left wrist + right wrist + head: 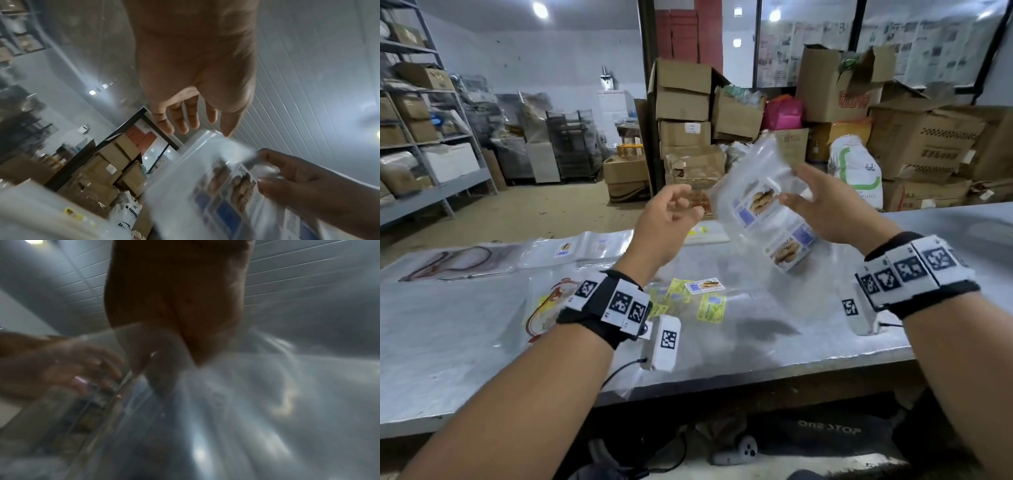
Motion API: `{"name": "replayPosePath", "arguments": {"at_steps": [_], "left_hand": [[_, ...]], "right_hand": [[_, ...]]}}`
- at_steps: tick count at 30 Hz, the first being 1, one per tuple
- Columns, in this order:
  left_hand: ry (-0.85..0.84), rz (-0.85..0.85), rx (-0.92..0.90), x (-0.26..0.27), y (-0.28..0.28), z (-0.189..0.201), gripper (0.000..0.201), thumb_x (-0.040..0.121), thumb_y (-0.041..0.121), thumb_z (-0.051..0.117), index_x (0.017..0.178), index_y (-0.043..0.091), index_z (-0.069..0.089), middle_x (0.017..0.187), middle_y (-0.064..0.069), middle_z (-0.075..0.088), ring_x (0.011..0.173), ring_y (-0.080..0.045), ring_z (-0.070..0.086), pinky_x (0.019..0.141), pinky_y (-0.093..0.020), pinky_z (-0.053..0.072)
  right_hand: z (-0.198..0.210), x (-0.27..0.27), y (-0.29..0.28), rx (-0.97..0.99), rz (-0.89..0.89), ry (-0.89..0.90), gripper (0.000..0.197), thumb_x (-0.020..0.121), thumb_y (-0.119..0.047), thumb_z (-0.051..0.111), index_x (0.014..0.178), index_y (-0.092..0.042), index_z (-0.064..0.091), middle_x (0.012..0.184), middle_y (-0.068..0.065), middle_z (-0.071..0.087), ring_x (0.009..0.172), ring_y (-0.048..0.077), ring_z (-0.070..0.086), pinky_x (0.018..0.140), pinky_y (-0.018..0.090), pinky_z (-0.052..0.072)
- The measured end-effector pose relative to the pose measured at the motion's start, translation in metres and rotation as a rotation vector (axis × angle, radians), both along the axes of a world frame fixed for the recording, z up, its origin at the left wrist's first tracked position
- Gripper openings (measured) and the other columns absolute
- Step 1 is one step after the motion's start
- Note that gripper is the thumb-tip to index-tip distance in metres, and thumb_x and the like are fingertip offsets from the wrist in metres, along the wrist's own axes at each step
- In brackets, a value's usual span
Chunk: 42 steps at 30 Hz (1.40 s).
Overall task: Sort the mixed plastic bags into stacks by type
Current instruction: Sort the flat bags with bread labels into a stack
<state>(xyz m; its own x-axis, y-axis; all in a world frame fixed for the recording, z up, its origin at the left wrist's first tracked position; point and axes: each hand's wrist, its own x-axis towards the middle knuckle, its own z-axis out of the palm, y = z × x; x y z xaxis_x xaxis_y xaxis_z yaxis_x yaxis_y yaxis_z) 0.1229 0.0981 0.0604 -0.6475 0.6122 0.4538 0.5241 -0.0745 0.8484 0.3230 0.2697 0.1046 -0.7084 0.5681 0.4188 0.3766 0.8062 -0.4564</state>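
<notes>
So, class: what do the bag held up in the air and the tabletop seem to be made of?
Bag: thin clear glossy plastic film, probably; the boxes show through it, and it carries printed labels. Tabletop: looks like dull brushed metal with a soft sheen, though that's uncertain.

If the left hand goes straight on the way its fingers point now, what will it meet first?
Most likely the clear cookie-label bags that the right hand holds up: the left hand is open, its fingertips close to the bags' edge. Exact depth is unclear.
</notes>
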Motion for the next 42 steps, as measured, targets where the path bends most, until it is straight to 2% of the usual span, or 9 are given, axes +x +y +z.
{"name": "replayPosePath", "arguments": {"at_steps": [4, 8, 11, 16, 20, 25, 35, 39, 42], "left_hand": [[0.291, -0.067, -0.127, -0.005, -0.002, 0.013, 0.039, 0.092, 0.024, 0.074, 0.129, 0.029, 0.060, 0.121, 0.007, 0.055, 0.100, -0.004, 0.057, 0.082, -0.005, 0.044], [0.600, -0.173, -0.381, -0.009, -0.004, 0.015, 0.060, 0.088, 0.036, 0.078, 0.142, 0.033, 0.053, 0.154, 0.005, 0.039, 0.143, -0.020, 0.035, 0.118, -0.039, 0.033], [0.712, -0.228, -0.593, -0.009, -0.004, 0.013, 0.073, 0.081, 0.043, 0.083, 0.146, 0.037, 0.049, 0.167, 0.011, 0.020, 0.153, -0.016, 0.013, 0.122, -0.042, 0.019], [0.799, -0.195, -0.870, -0.008, -0.004, 0.007, 0.047, 0.090, 0.050, 0.071, 0.132, 0.032, 0.060, 0.138, 0.009, 0.058, 0.133, -0.017, 0.045, 0.121, -0.060, 0.009], [0.825, -0.174, -0.752, -0.014, -0.007, 0.006, 0.008, 0.095, 0.030, 0.068, 0.095, 0.022, 0.067, 0.084, 0.010, 0.056, 0.094, -0.019, 0.051, 0.097, -0.038, 0.030], [0.815, -0.126, -0.697, -0.041, -0.032, 0.013, 0.024, 0.091, 0.022, 0.072, 0.074, 0.023, 0.055, 0.076, 0.007, 0.052, 0.082, -0.022, 0.051, 0.062, -0.035, 0.023], [0.574, 0.043, -0.753, -0.109, -0.127, 0.012, 0.024, 0.085, 0.031, 0.079, 0.083, 0.008, 0.070, 0.081, -0.013, 0.066, 0.078, -0.030, 0.061, 0.062, -0.034, 0.038], [0.448, 0.085, -0.761, -0.125, -0.158, -0.008, 0.034, 0.083, 0.036, 0.080, 0.085, 0.004, 0.069, 0.082, -0.009, 0.066, 0.073, -0.029, 0.060, 0.065, -0.034, 0.043], [0.404, 0.171, -0.761, -0.126, -0.171, -0.023, 0.034, 0.082, 0.036, 0.080, 0.084, 0.006, 0.064, 0.083, -0.008, 0.063, 0.072, -0.019, 0.052, 0.066, -0.031, 0.040]], "right_hand": [[0.000, -0.008, -0.018, 0.144, 0.112, -0.343, 0.046, 0.106, -0.039, 0.051, 0.150, -0.036, 0.039, 0.117, 0.003, 0.066, 0.091, 0.022, 0.065, 0.078, 0.034, 0.051], [-0.016, -0.021, -0.026, 0.260, 0.151, -0.526, 0.038, 0.106, -0.042, 0.045, 0.144, -0.046, 0.038, 0.112, 0.005, 0.069, 0.089, 0.024, 0.064, 0.083, 0.044, 0.057], [-0.025, -0.026, -0.035, 0.342, 0.200, -0.568, 0.037, 0.107, -0.040, 0.044, 0.144, -0.045, 0.040, 0.102, 0.002, 0.066, 0.086, 0.023, 0.056, 0.077, 0.039, 0.049], [-0.031, -0.030, -0.041, 0.433, 0.212, -0.570, 0.038, 0.108, -0.041, 0.042, 0.146, -0.044, 0.039, 0.097, 0.005, 0.064, 0.081, 0.022, 0.048, 0.068, 0.035, 0.037], [-0.030, -0.029, -0.043, 0.444, 0.207, -0.536, 0.037, 0.106, -0.046, 0.044, 0.142, -0.039, 0.040, 0.078, -0.001, 0.054, 0.071, 0.021, 0.048, 0.065, 0.037, 0.037], [-0.034, -0.028, -0.029, 0.371, 0.208, -0.533, 0.044, 0.095, -0.055, 0.061, 0.133, -0.040, 0.046, 0.096, 0.001, 0.066, 0.089, 0.026, 0.058, 0.078, 0.041, 0.051], [-0.024, -0.070, -0.031, 0.071, 0.310, -0.346, 0.012, 0.094, -0.022, 0.070, 0.100, -0.032, 0.065, 0.093, -0.017, 0.068, 0.082, -0.003, 0.060, 0.065, 0.011, 0.041], [-0.049, -0.098, -0.041, -0.145, 0.306, -0.122, 0.012, 0.090, -0.023, 0.076, 0.095, -0.030, 0.067, 0.096, -0.009, 0.071, 0.089, 0.012, 0.064, 0.071, 0.026, 0.048], [-0.071, -0.116, -0.050, -0.276, 0.325, 0.001, 0.010, 0.089, -0.017, 0.076, 0.094, -0.021, 0.068, 0.087, -0.001, 0.073, 0.069, 0.003, 0.060, 0.058, 0.016, 0.042]]}}
